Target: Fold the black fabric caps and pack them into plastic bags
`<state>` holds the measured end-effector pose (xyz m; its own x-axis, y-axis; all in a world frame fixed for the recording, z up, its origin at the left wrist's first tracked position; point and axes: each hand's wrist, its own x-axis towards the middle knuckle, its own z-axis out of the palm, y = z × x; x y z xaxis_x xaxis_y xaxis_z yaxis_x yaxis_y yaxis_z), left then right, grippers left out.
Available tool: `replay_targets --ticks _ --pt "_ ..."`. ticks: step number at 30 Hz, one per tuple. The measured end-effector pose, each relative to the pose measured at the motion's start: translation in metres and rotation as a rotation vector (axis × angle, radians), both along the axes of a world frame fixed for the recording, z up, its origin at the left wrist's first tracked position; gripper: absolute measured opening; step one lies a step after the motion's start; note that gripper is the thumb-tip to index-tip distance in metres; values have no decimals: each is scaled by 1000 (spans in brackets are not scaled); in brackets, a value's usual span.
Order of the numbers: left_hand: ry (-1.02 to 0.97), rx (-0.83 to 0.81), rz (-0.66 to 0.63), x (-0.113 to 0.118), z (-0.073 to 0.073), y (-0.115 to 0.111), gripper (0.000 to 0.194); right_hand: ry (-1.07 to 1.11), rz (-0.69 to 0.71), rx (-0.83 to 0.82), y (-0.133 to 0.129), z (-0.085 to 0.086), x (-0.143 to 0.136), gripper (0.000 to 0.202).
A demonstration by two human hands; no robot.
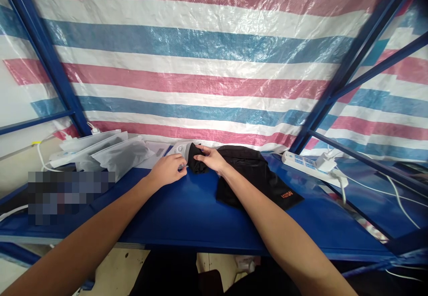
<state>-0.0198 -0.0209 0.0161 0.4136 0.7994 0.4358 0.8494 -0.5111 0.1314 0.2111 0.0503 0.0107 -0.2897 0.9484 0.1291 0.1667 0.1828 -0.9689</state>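
Observation:
A frosted plastic bag [181, 149] with printing on it lies near the back of the blue tabletop. A bunched black cloth [198, 163] sits at its mouth, seemingly partly inside. My left hand [170, 170] is closed, its thumb and fingertips pinching the bag's near edge. With thumb and fingers around the cloth, my right hand [212, 158] grips it from the right. Just right of that hand, a flat black fabric item [252, 171] with orange lettering lies partly under my right forearm.
Several filled frosted bags [122, 155] stand at the left, beside white cables and a blurred patch. On the right lies a white power strip [310, 166] with plugs and trailing cords. Blue metal posts [321, 95] and a striped plastic sheet [200, 46] enclose the table [187, 215].

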Motion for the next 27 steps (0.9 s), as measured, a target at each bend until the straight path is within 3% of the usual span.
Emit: replay_targets --ticks 9,14,16,19,21,24,27 --pt "202 161 -131 21 -2 -12 18 177 -141 -77 7 -8 -5 44" --pt "-9 104 -122 23 -5 -10 18 101 -104 -2 2 -2 -8 31" --pt "-157 125 -69 17 -6 -4 21 16 -70 17 -1 3 -6 32" --pt "-274 158 115 5 -10 12 50 -65 -22 52 -4 7 -4 34" --pt "-314 63 232 -1 -14 23 66 -76 29 107 -5 7 -4 32" --pt "-342 -65 273 -4 -19 35 64 -75 129 174 -6 5 -5 31" --pt "-348 -73 244 -2 -22 38 57 -76 206 161 -8 4 -6 33"
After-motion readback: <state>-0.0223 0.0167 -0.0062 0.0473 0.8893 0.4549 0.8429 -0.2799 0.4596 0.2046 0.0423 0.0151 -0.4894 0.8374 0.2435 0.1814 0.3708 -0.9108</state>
